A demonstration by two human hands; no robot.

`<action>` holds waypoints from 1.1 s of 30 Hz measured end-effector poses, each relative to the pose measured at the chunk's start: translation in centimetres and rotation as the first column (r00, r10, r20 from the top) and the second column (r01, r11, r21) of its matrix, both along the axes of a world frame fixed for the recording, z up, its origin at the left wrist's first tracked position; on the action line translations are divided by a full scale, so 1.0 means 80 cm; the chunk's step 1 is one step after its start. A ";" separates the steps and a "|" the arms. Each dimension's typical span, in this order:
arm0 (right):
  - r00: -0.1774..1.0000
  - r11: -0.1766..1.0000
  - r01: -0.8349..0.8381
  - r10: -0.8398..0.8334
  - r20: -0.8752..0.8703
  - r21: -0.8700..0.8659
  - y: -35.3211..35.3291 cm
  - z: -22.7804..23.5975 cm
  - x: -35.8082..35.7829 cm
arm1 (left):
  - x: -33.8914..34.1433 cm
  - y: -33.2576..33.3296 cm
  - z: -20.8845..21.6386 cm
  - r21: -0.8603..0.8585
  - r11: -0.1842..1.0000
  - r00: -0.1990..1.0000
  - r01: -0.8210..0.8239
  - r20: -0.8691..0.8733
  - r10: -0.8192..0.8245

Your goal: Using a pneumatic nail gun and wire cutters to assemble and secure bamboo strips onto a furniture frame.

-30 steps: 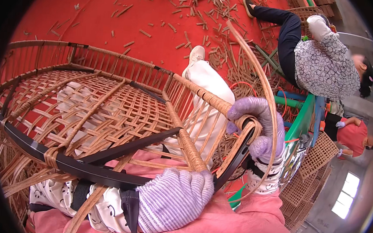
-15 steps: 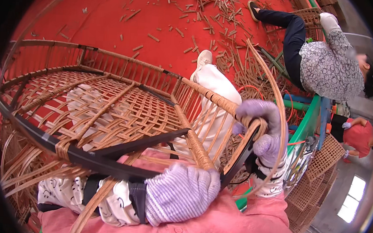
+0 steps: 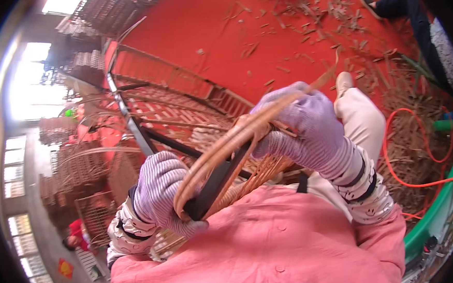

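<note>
Your 2 gloved hands grip a woven rattan basket frame (image 3: 186, 118) on your lap: left hand (image 3: 161, 192) closed around its black metal rim (image 3: 216, 185), right hand (image 3: 302, 128) clenched on rattan strips (image 3: 237, 137). The basket holds nothing.

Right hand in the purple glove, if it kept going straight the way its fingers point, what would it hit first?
The right hand points left across the frame, closed around rattan strips. Beyond them, it would likely meet the woven rattan panel on the dark metal frame, though depth is hard to judge.

Wicker frame (image 3: 186, 118) on lap, hose (image 3: 417, 153) right (scraps (image 3: 294, 47) behind on floor (image 3: 192, 20))
</note>
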State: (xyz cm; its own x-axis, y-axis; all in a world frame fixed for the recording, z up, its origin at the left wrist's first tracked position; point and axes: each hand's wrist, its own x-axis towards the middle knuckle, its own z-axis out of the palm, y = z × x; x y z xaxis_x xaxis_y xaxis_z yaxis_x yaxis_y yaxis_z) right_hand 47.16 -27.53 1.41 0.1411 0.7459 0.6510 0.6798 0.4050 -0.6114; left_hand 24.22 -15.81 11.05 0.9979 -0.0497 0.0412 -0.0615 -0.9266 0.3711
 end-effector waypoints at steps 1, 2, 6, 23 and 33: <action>0.999 0.999 -0.019 0.021 -0.045 0.034 0.009 -0.003 -0.017 | -0.010 0.000 0.012 -0.016 0.999 0.998 -0.050 -0.047 0.049; 0.896 0.981 -0.189 0.153 -0.416 -0.046 0.013 -0.002 -0.025 | -0.006 0.001 0.022 -0.048 0.995 0.994 -0.083 -0.081 0.079; 0.551 0.958 -0.238 0.270 -0.790 0.161 0.037 -0.010 -0.057 | 0.002 -0.026 0.042 -0.083 0.896 0.895 -0.437 -0.134 0.425; 0.199 0.758 -0.583 0.481 -0.854 0.291 0.040 -0.013 -0.079 | -0.057 -0.049 0.004 -0.185 0.763 0.770 -0.619 0.045 0.636; 0.412 0.778 -0.504 0.599 -0.687 0.375 0.053 -0.020 -0.068 | 0.017 -0.064 0.016 -0.138 0.595 0.591 -0.792 -0.418 0.690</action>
State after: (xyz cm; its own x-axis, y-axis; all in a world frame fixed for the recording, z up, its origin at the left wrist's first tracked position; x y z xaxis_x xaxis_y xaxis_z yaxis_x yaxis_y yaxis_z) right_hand 41.73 -23.25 -0.17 0.1759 0.7894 0.5881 -0.3883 0.6046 -0.6955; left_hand 25.59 -20.92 12.33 0.6352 0.6758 -0.3738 0.7546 -0.4401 0.4867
